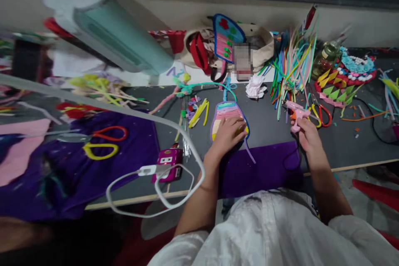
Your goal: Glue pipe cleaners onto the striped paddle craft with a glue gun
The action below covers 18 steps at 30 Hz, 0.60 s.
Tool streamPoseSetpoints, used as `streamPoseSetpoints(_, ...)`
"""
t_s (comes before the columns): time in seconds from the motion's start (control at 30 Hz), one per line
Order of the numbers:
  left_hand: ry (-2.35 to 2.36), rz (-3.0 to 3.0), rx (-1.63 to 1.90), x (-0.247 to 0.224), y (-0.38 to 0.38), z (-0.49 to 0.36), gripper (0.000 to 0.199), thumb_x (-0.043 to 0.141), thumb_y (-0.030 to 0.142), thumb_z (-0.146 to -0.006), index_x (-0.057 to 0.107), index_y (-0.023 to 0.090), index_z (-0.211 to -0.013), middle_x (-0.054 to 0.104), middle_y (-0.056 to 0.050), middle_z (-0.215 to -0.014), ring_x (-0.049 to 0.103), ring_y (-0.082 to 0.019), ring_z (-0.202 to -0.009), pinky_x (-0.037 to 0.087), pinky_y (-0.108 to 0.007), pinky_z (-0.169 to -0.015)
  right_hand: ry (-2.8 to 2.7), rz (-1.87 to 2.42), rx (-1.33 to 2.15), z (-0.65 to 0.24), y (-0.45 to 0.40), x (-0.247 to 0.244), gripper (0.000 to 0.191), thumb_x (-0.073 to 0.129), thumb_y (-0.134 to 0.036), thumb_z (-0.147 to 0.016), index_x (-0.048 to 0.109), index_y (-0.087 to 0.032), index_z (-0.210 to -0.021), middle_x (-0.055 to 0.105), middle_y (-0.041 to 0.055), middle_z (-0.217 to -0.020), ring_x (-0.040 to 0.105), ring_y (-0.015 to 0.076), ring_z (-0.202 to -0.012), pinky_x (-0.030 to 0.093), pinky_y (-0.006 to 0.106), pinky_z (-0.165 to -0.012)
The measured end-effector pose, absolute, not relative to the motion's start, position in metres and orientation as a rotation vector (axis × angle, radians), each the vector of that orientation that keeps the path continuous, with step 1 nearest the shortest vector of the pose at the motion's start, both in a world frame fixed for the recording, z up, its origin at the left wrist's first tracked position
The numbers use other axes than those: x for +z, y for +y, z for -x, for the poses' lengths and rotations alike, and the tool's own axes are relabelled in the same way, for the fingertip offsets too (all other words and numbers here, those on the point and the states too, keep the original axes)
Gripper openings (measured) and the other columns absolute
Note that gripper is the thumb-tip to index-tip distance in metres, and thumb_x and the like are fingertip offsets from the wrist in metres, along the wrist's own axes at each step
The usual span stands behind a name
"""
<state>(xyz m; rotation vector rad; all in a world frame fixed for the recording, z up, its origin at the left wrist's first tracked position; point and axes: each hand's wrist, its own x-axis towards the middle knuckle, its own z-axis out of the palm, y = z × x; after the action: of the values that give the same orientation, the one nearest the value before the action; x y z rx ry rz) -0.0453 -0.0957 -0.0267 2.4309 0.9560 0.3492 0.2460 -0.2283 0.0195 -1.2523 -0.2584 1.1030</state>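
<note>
My left hand (pixel 230 133) lies flat over the lower part of a striped pipe-cleaner piece (pixel 229 110), its fingers spread on the pink and yellow rows. A loose purple strand (pixel 249 151) trails from the piece's lower right edge. At the right, my right hand (pixel 305 133) is wrapped round the handle of a pink glue gun (pixel 297 111), whose nozzle points up and left. Scissors with red and yellow handles (pixel 324 115) lie just beyond that hand. Purple felt (pixel 262 166) covers the table's front edge between my arms.
A white cable (pixel 190 133) arcs across the left foreground near a magenta power adapter (pixel 168 164). Behind are a beige bag (pixel 263 52), crumpled paper (pixel 255 87) and bundled pipe cleaners (pixel 291 66). More scissors (pixel 106 133) lie on purple cloth (pixel 124 174) at left.
</note>
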Motion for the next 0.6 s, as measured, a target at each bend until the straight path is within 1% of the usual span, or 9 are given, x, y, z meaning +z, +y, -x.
streamPoseSetpoints(0.07, 0.959, -2.436, 0.369, -0.03, -0.095, 0.044, 0.034, 0.06, 0.042, -0.099, 0.07, 0.022, -0.124, 0.067, -0.014, -0.141, 0.057, -0.033, -0.136, 0.032, -0.057, -0.12, -0.283, 1.217, 1.114, -0.235, -0.214, 0.015, 0.04, 0.092, -0.036, -0.061, 0.066, -0.018, -0.087, 0.071, -0.0005, -0.081, 0.06, 0.0103, -0.07, 0.045, 0.019, -0.057)
streamPoseSetpoints(0.2, 0.959, -2.431, 0.41, -0.035, -0.094, 0.042, 0.033, 0.059, 0.042, -0.098, 0.07, 0.022, -0.123, 0.068, -0.014, -0.14, 0.057, -0.034, -0.137, 0.031, -0.058, -0.119, -0.327, 1.172, 1.144, -0.212, -0.161, 0.009, 0.033, 0.086, -0.027, -0.068, 0.067, -0.018, -0.093, 0.071, -0.0023, -0.078, 0.061, 0.0097, -0.07, 0.049, 0.019, -0.062)
streamPoseSetpoints(0.3, 0.957, -2.434, 0.422, -0.036, -0.094, 0.041, 0.033, 0.06, 0.041, -0.097, 0.07, 0.023, -0.122, 0.069, -0.013, -0.138, 0.058, -0.033, -0.134, 0.032, -0.058, -0.119, -0.344, 1.19, 1.151, -0.199, -0.117, 0.005, 0.025, 0.083, -0.024, -0.074, 0.062, -0.018, -0.085, 0.066, -0.0041, -0.07, 0.058, 0.0087, -0.061, 0.049, 0.02, -0.06)
streamPoseSetpoints(0.37, 0.955, -2.439, 0.427, -0.036, -0.094, 0.04, 0.033, 0.06, 0.04, -0.097, 0.07, 0.023, -0.123, 0.069, -0.013, -0.138, 0.059, -0.032, -0.134, 0.032, -0.057, -0.119, -0.36, 1.227, 1.155, -0.193, -0.098, -0.001, 0.024, 0.082, -0.023, -0.076, 0.059, -0.019, -0.08, 0.062, -0.0052, -0.064, 0.054, 0.0085, -0.056, 0.047, 0.02, -0.057)
streamPoseSetpoints(0.43, 0.954, -2.443, 0.435, -0.037, -0.095, 0.039, 0.033, 0.061, 0.04, -0.096, 0.07, 0.023, -0.123, 0.069, -0.013, -0.138, 0.058, -0.032, -0.136, 0.033, -0.056, -0.118, -0.393, 1.275, 1.151, -0.189, -0.088, -0.008, 0.022, 0.079, -0.024, -0.078, 0.058, -0.019, -0.078, 0.059, -0.0057, -0.061, 0.052, 0.009, -0.054, 0.047, 0.021, -0.056)
streamPoseSetpoints(0.5, 0.96, -2.443, 0.448, -0.038, -0.095, 0.039, 0.033, 0.062, 0.04, -0.096, 0.071, 0.022, -0.123, 0.068, -0.013, -0.14, 0.057, -0.032, -0.137, 0.035, -0.054, -0.117, -0.449, 1.323, 1.119, -0.187, -0.087, -0.016, 0.018, 0.074, -0.024, -0.08, 0.057, -0.019, -0.079, 0.059, -0.0059, -0.063, 0.053, 0.0096, -0.056, 0.05, 0.023, -0.059)
streamPoseSetpoints(0.6, 0.979, -2.431, 0.474, -0.041, -0.096, 0.038, 0.033, 0.061, 0.04, -0.096, 0.071, 0.022, -0.122, 0.068, -0.013, -0.141, 0.057, -0.031, -0.137, 0.035, -0.053, -0.117, -0.585, 1.378, 1.013, -0.187, -0.094, -0.023, 0.013, 0.067, -0.025, -0.081, 0.056, -0.02, -0.085, 0.06, -0.0057, -0.071, 0.055, 0.0109, -0.064, 0.053, 0.026, -0.07)
